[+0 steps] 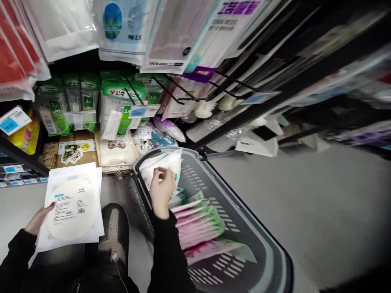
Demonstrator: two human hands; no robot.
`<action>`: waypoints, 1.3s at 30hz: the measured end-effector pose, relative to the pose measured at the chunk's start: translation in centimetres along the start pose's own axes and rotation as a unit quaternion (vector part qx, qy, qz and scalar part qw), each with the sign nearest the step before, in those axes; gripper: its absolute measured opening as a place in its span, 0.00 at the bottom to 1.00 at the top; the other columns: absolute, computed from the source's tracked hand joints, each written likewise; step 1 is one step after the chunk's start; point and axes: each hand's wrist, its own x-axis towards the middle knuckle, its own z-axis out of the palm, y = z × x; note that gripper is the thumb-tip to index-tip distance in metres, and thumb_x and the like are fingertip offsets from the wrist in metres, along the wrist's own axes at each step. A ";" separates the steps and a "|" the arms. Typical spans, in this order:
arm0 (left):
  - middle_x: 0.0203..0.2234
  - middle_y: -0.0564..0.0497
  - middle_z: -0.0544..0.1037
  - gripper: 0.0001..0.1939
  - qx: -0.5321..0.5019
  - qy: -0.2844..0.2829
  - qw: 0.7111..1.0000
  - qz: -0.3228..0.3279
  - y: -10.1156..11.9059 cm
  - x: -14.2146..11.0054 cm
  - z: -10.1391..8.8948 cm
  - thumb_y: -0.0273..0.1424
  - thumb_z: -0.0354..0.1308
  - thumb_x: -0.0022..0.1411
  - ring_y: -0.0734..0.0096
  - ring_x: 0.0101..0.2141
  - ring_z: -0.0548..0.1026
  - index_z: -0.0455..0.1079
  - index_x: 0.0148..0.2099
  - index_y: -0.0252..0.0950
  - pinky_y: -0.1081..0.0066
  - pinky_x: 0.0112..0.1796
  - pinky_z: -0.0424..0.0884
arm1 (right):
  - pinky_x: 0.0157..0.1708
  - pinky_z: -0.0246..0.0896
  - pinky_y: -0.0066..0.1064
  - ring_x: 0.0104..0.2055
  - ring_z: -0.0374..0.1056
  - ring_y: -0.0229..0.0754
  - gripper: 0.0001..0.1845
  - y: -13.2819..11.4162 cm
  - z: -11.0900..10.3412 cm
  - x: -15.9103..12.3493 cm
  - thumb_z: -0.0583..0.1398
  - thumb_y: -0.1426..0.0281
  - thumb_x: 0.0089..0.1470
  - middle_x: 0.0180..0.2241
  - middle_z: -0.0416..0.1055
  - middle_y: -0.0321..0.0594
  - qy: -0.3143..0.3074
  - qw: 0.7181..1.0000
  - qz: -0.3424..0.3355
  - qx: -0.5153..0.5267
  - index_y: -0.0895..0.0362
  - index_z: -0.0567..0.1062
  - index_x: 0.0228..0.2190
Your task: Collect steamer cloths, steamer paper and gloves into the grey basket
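Observation:
At the lower left, my left hand (39,219) grips the edge of a small stack of flat white packets (73,205), thumb on top. The top packet shows a round cream shape with printed text and a barcode. My right hand (163,185) reaches into the far end of a grey shopping basket (259,240). Its fingers are curled closed against a white packet (171,160) standing there; the fingertips are partly hidden. Behind my right wrist stands a row of pink and green packets (201,224) in the basket.
Ahead, hooks carry green-topped power strip packs (122,97) and large hanging bags (122,28). Below them a cardboard box (76,152) and other packs sit on the low shelf. Grey floor (320,195) lies right of the basket. My knee (114,228) is between the hands.

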 end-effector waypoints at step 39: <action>0.42 0.36 0.79 0.31 -0.007 0.033 0.999 0.027 -0.3 -1.1 -0.5 0.30 0.63 0.53 0.46 0.44 0.75 0.61 0.58 0.28 0.58 0.41 0.75 | 0.26 0.53 0.31 0.25 0.66 0.46 0.21 -1.4 -5.4 -6.0 0.49 0.57 0.55 0.26 0.73 0.48 0.051 0.998 -0.024 -0.016 0.60 0.73 0.29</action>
